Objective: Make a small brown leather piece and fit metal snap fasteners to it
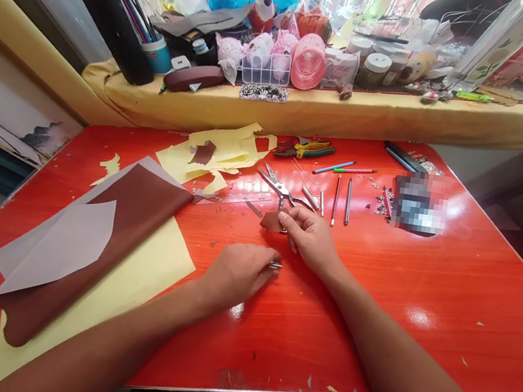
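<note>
My right hand [309, 234] pinches a small brown piece of leather-like material [271, 220] between thumb and finger, just above the red table. Closed and a little nearer to me, my left hand [241, 273] grips a small metal tool [275, 265]; only its shiny end shows, and the rest is hidden in the fingers. Scissors [279, 185] lie with blades apart right behind the brown piece, their lower handle partly covered by it and my right hand. Two short silvery rods [311, 198] rest beside the scissors.
A folded brown sheet [142, 204] with a grey back lies over yellow paper [157, 265] on the left. Behind are yellow scraps [218, 157], pliers [305, 149] and several pens [336, 200]. A crowded ledge [333, 112] borders the red table [415, 350].
</note>
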A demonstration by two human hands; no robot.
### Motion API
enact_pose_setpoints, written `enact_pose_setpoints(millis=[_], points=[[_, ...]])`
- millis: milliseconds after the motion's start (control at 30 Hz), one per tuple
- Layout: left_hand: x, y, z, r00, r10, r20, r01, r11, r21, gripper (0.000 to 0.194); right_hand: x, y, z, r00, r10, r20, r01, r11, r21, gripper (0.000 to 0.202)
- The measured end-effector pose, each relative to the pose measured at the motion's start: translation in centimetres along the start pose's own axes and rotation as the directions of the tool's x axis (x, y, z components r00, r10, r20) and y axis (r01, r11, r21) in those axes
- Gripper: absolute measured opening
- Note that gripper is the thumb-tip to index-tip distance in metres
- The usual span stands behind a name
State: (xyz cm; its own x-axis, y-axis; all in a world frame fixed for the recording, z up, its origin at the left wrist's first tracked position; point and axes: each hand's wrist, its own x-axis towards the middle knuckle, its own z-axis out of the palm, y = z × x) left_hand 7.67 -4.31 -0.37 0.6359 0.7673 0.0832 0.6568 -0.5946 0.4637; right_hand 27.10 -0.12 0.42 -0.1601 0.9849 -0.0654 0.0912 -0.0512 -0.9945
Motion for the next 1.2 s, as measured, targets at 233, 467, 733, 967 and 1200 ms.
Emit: enact_pose_setpoints(millis=[233, 467, 733, 967, 1200], points=[[-1.3, -3.8, -2.1, 0.993, -0.103, -0.051, 0.102, 0.995, -0.013, 0.013, -0.1, 0.2, 0.3, 0.998, -0.013, 0.059, 0.014, 1.0, -0.014, 0.048], [-1.6, -6.2, -5.5, 0.922, -0.362, -0.14, 0.289, 0.88, -0.377, 0.046, -1.0, -0.6, 1.6, 0.985, -0.001, 0.173, 0.002, 1.0, -0.01, 0.042], [0.2, -5.5, -7.3, 0.934, -0.129, 0.334, 0.302, 0.787, -0.539, 0.039, -1.7, -0.8, 3.0, 0.929, 0.011, 0.37, -0.012, 1.0, 0.001, 0.033], [-0.4, -6.6, -7.5, 0.917, -0.158, 0.367, 0.357, 0.738, -0.573, 0.035, -1.3, 0.2, 2.6, 0.968, 0.028, 0.25, 0.051, 0.951, -0.306, 0.029], [-0.3, -7.4, -7.0, 0.934, -0.26, 0.246, 0.349, 0.816, -0.46, 0.033, -1.0, -0.1, 3.2, 0.975, 0.059, 0.216, 0.03, 0.921, -0.389, 0.025]])
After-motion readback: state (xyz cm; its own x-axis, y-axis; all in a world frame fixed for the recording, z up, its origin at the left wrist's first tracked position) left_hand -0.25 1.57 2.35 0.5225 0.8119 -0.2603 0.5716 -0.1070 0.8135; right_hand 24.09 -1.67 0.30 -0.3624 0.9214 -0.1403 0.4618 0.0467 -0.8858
